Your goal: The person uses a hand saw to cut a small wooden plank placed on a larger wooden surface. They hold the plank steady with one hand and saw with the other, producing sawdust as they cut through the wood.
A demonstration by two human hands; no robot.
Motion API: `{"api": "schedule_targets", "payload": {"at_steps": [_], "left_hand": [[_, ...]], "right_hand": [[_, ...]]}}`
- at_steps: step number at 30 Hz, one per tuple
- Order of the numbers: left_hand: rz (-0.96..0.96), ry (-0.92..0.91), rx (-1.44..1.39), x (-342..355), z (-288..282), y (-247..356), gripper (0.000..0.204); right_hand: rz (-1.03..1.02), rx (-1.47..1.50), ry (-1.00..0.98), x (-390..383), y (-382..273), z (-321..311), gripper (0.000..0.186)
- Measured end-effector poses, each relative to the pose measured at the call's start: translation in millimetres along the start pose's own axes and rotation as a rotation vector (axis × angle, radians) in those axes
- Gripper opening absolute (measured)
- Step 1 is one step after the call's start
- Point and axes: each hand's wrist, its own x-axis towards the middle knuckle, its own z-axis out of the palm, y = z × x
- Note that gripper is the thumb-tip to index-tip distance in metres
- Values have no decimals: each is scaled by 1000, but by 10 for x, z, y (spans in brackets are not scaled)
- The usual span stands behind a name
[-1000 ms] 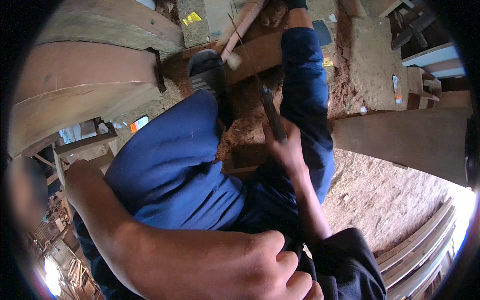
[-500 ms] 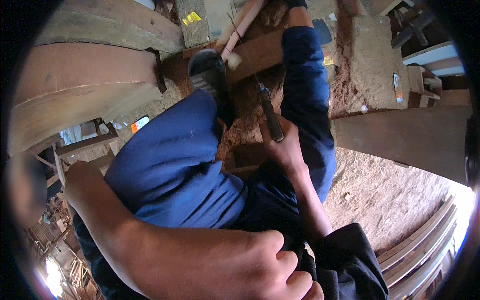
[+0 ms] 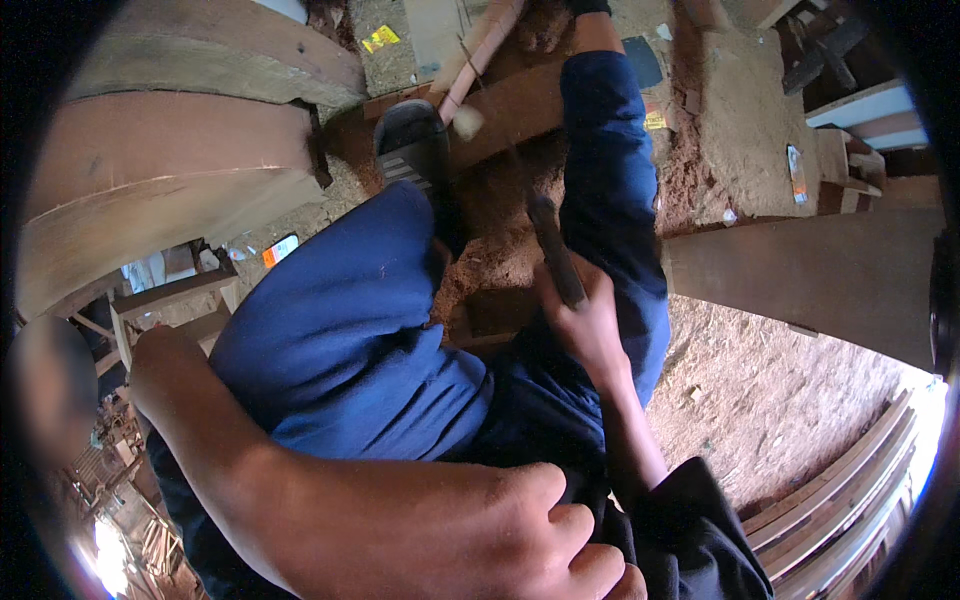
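My right hand is wrapped round the dark handle of a tool, above my blue-trousered lap. From the handle a thin blade or rod runs away from me, blurred, toward a reddish length of wood. Its exact kind does not show. My left hand is closed close to my body at the bottom, its forearm bent across from the left. Its fingers curl out of sight, so anything inside them is hidden. A dark sandal on one foot rests beside the reddish wood.
Thick timber beams lie at the far left, and a broad plank juts in at right. Stacked boards are at lower right. Sawdust and yellow wrappers lie about the ground. Another person is at the left edge.
My right hand has drawn the tool back toward me and slightly to the right. My left hand and legs stay almost where they were.
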Motion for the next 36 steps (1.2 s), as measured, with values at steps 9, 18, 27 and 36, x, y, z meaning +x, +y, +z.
{"api": "schedule_targets", "payload": {"at_steps": [9,18,27,36], "left_hand": [[-36,60,-27,-1,126,40,8],[-101,57,-75,-44,139,85,11],[3,29,-5,14,58,23,12],[-40,44,-11,29,129,43,12]], "right_hand": [[-26,13,14,16,58,87,16],[-3,1,34,-398,-30,-104,16],[-88,-50,24,19,33,2,16],[-117,-97,42,143,78,28,17]]}}
